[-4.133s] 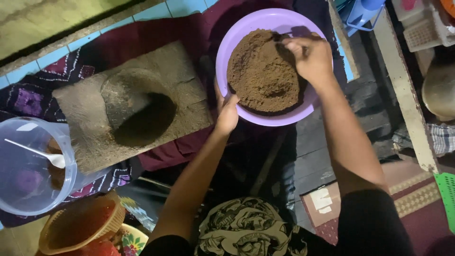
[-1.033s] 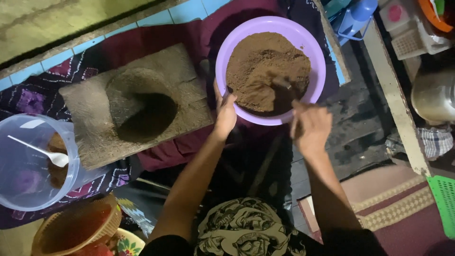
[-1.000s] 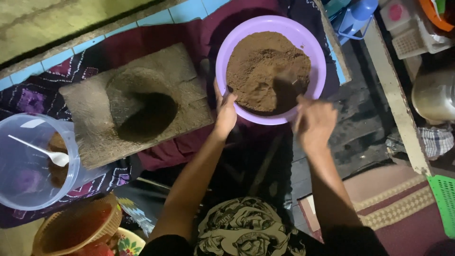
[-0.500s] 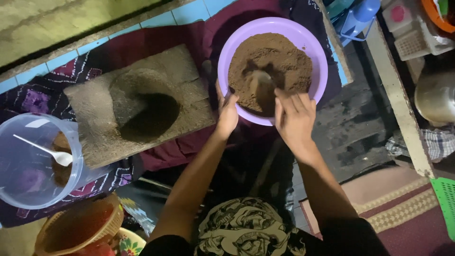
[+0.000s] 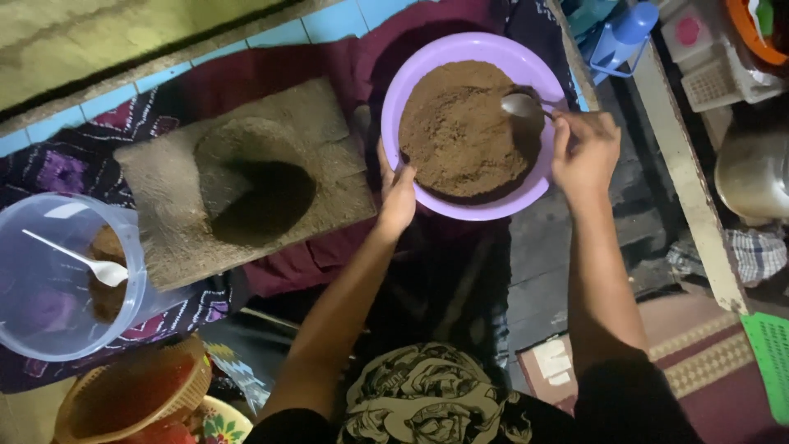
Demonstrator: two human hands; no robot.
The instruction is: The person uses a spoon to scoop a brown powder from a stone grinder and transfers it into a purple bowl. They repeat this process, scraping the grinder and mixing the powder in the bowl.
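We record a purple bowl [image 5: 549, 177] near the top middle of the view, resting on dark red cloth [image 5: 296, 263] and filled almost to the rim with brown powder [image 5: 460, 136]. Our left hand [image 5: 397, 193] sits at the bowl's near-left rim, fingers curled loosely against the outer wall and thumb on the edge, steadying it rather than gripping anything else. Our right hand [image 5: 585, 152] is at the bowl's right rim, fingers closed around the handle of a metal spoon [image 5: 521, 104]; the spoon's bowl lies just over the powder at the upper right of the heap, and we cannot tell whether it touches. To the left of the bowl, just beside it, lies a flat stone slab [image 5: 164, 177] with a deep round hollow in the middle, dusted brown. Further left stands a clear plastic tub [image 5: 49, 288] holding a white spoon [image 5: 97, 265] and a little brown powder. Below the tub we note an orange woven basket [image 5: 123, 395]. At the upper right stand a blue bottle [image 5: 620, 33] and a white plastic basket [image 5: 715, 70], well apart from the bowl.
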